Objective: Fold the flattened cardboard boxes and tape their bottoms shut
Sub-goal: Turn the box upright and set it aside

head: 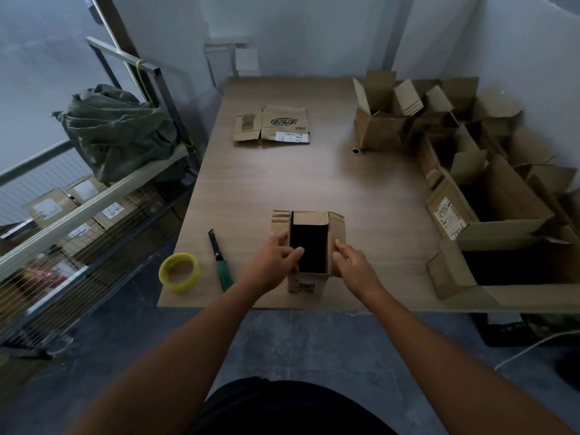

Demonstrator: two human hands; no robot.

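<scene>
A small brown cardboard box (pixel 306 282) stands upright near the table's front edge, its open end facing up and its flaps spread outward. My left hand (pixel 276 262) grips the left flap, thumb over the dark opening. My right hand (pixel 353 262) holds the right flap with curled fingers. A flattened cardboard box (pixel 271 124) with black print lies flat at the far middle of the table. A yellow tape roll (pixel 179 271) sits at the front left corner, and a green-handled utility knife (pixel 219 260) lies between it and the box.
Several folded open boxes (pixel 470 171) crowd the right side of the wooden table (pixel 314 180). A small dark round object (pixel 357 150) lies beside them. A wire shelf (pixel 78 221) with parcels and a green sack (pixel 116 130) stands to the left.
</scene>
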